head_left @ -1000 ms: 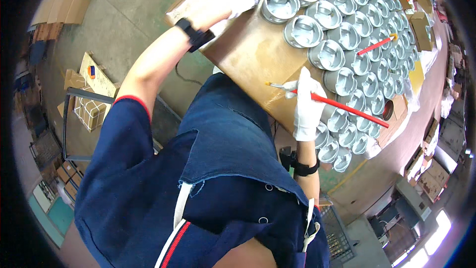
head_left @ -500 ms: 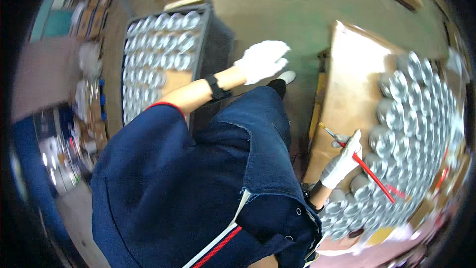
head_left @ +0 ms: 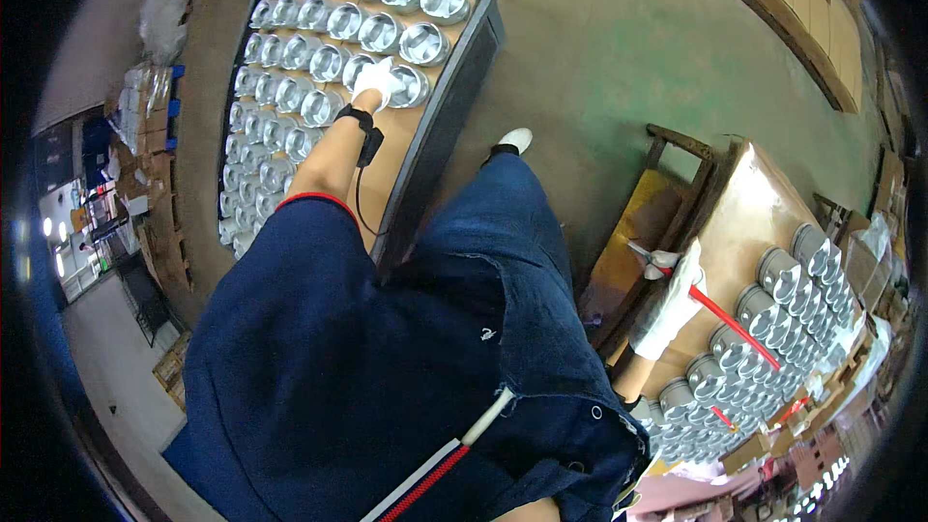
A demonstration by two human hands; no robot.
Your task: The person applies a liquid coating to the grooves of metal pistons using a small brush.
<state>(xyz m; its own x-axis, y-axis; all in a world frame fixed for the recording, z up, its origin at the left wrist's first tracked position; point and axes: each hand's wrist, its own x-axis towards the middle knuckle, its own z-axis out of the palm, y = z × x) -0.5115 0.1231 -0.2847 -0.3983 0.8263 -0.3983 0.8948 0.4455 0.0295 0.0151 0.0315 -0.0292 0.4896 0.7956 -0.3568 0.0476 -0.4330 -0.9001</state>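
Note:
My left hand point(head_left: 379, 84), in a white glove, is at a silver metal piston point(head_left: 412, 87) on the cardboard-lined surface of a dark-framed cart point(head_left: 462, 97). The glove touches or overlaps its side; the fingers are mostly hidden, so a grip cannot be made out. Several rows of similar cup-shaped pistons stand around it. On the right, my gloved right hand point(head_left: 674, 304) is closed round a slim brush point(head_left: 737, 317) with a long red handle. Its tip points left, and its handle slants down over pistons point(head_left: 757, 307) grouped on a cardboard-covered table point(head_left: 749, 198).
A floor aisle point(head_left: 580, 68) lies between cart and table. Beside the table stands a wooden frame with a yellowish panel point(head_left: 643, 217). A second red-handled tool point(head_left: 722, 416) lies among the right-hand pistons. Cardboard boxes point(head_left: 807, 0) are stacked at far right.
My left hand has moved from over the aisle leftward onto the cart, among the pistons. The view has shifted, showing more of the cart. My right hand still holds the brush.

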